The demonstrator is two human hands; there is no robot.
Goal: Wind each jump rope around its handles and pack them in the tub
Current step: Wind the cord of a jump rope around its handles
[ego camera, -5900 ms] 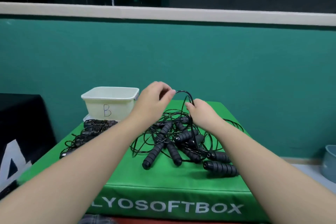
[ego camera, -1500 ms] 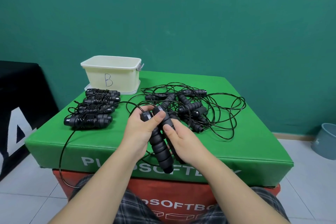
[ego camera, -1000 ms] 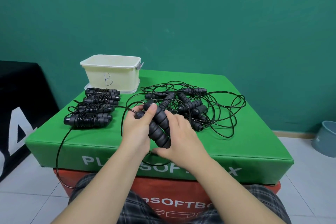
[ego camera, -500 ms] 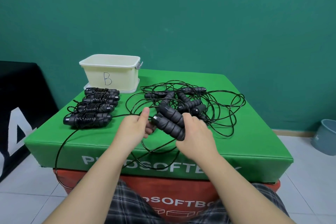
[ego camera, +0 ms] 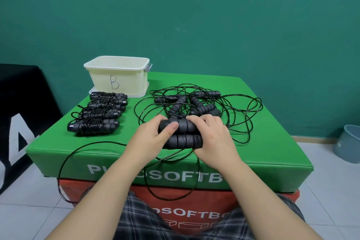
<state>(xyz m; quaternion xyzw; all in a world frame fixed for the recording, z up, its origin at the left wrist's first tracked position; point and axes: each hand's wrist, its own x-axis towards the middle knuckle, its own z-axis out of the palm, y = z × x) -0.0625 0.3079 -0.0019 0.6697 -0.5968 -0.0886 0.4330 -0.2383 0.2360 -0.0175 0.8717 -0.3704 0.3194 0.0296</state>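
Both hands, left hand and right hand, clamp their fingers on two side-by-side handles over the near counter.

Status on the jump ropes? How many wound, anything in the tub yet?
Done: four wound ropes lie in a row left of the tangle, in front of the tub; none visibly packed, tub's inside hidden. In hand: left hand and right hand hold two handles side by side, cord hanging loose over the box edge, unwound. Left: the tangled pile, then packing.
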